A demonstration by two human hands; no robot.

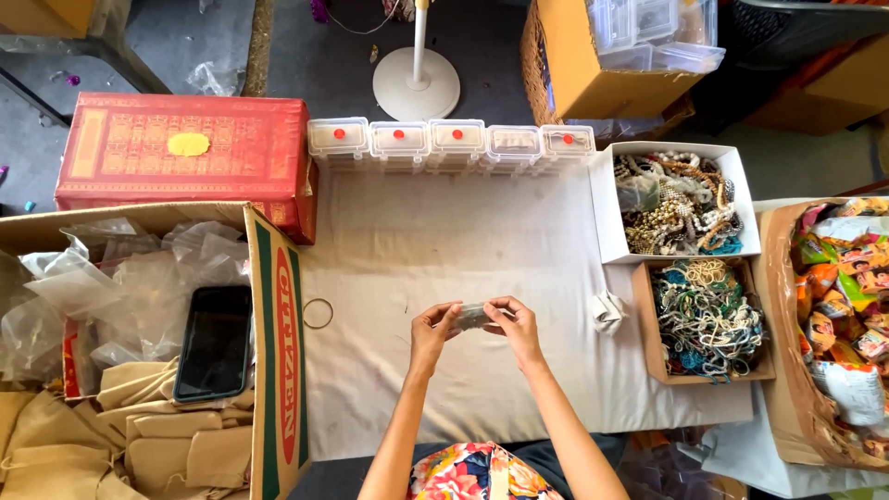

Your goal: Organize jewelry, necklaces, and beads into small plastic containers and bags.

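Both hands meet over the middle of a white cloth-covered table [463, 231]. My left hand [433, 331] and my right hand [515, 326] pinch the two ends of a small clear plastic bag [472, 318] with something dark and beaded inside. The bag is held just above the cloth. A thin ring-shaped bangle [318, 313] lies on the cloth to the left of my left hand.
A cardboard box [278, 352] at left holds clear bags, brown pouches and a black phone [214, 342]. A red box [181, 153] sits behind it. Several clear lidded containers [454, 141] line the back. Two boxes of beaded jewellery [681, 199] [708, 319] and a box of colourful packets [843, 315] stand at right.
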